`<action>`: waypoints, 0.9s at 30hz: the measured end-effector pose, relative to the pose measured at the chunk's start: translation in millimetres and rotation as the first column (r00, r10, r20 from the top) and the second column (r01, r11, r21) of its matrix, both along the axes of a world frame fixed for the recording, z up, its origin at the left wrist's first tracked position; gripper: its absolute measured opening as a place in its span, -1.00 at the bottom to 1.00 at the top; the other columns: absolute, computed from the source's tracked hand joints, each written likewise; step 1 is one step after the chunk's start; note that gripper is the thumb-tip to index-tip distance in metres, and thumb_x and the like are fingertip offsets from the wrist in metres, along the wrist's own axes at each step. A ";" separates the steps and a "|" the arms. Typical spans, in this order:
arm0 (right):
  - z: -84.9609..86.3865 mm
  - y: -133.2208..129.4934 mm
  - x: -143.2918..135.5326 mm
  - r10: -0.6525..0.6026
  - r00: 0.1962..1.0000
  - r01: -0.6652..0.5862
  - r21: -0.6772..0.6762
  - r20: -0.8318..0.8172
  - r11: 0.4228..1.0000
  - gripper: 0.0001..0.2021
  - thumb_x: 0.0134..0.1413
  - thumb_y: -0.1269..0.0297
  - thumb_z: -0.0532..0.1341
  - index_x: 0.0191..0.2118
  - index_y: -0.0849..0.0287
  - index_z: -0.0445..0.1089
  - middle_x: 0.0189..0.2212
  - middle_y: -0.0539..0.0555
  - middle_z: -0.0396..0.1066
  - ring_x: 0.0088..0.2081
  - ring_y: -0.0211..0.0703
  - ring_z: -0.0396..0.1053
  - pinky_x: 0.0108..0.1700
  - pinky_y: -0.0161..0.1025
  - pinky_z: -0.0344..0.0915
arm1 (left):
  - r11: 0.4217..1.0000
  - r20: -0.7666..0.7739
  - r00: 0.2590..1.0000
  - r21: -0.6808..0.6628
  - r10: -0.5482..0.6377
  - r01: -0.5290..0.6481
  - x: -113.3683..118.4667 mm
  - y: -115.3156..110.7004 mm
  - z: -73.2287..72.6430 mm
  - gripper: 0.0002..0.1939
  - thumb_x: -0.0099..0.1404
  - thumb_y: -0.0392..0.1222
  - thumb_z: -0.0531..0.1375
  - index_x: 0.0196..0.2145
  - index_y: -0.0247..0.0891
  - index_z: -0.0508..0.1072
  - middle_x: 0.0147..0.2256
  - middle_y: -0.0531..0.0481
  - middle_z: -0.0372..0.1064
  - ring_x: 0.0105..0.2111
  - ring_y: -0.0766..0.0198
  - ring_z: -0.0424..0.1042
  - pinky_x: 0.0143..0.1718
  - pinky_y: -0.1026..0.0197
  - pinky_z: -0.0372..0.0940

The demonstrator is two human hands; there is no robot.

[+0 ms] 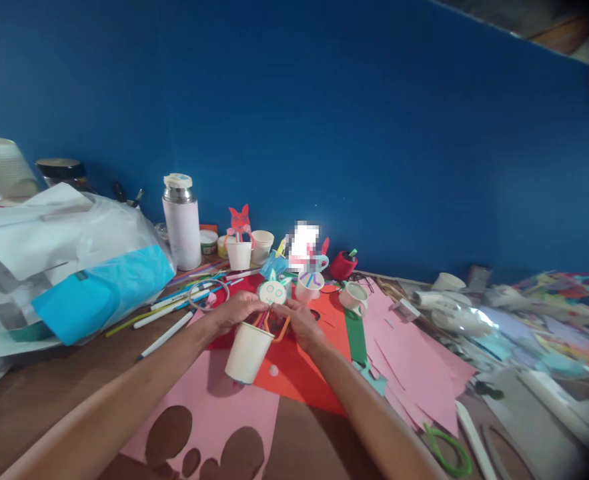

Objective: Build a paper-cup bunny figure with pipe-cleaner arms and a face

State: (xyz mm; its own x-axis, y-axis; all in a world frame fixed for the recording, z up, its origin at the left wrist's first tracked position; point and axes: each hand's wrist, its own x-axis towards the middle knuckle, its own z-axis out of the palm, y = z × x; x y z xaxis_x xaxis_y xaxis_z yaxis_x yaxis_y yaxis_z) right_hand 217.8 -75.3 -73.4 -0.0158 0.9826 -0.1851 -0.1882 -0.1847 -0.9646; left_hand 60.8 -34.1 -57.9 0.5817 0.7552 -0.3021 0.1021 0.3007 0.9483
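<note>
A round white paper bunny face [273, 293] with green-edged ears and pink-ringed eyes is pinched between my two hands. My left hand [243, 309] grips its left edge, and my right hand [297, 321] closes on its lower right. Below hangs a tilted white paper cup [249, 353], with orange and red pipe cleaners [264, 321] rising from its mouth towards the face. One orange pipe cleaner bends out beside my right hand. Whether the pipe cleaners are fixed to the face is hidden by my fingers. Red and pink paper sheets [304, 377] lie underneath.
Behind stand a flask [181, 227], a cup with a red paper animal [240, 230], and a mug [353, 298]. Markers [167, 333] and a plastic bag [99, 273] are on the left. Pink sheets [414, 353], a green pipe cleaner [447, 453] and scraps lie right.
</note>
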 end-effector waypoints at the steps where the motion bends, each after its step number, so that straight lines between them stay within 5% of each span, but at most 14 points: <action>1: 0.2 0.1 0.0 0.005 1.000 -0.005 0.006 -0.007 1.000 -0.71 -0.31 0.15 0.31 -0.57 0.26 0.27 -0.73 -0.10 0.22 -0.69 -0.41 0.15 -0.57 -0.38 0.14 | 1.000 0.002 1.000 -0.005 -0.001 0.001 0.4 -0.7 1.3 -0.71 -0.03 -0.06 0.22 -0.47 -0.38 0.38 -0.57 -0.01 0.37 -0.58 0.31 0.31 -0.55 0.30 0.07; 11: 0.7 1.5 1.7 0.016 1.000 -0.016 0.061 0.007 0.998 -0.81 -0.29 0.25 0.28 -0.60 0.27 0.30 -0.74 -0.09 0.25 -0.67 -0.40 0.17 -0.55 -0.39 0.09 | 0.995 0.109 0.992 -0.071 0.070 -0.063 2.5 -2.9 7.6 -0.87 -0.06 -0.24 0.12 -0.64 -0.33 0.23 -0.71 0.14 0.10 -0.71 0.47 0.06 -0.63 0.34 -0.08; 27: 7.0 -3.5 -5.9 -0.021 0.999 0.018 0.064 0.041 0.998 -0.93 -0.29 0.33 0.18 -0.61 0.22 0.30 -0.74 -0.09 0.24 -0.65 -0.36 0.15 -0.55 -0.38 0.10 | 0.990 -0.041 0.998 0.132 0.057 -0.052 5.1 -3.4 -2.7 -0.82 0.01 -0.14 0.12 -0.60 -0.32 0.33 -0.69 0.10 0.22 -0.67 0.41 0.10 -0.61 0.32 -0.08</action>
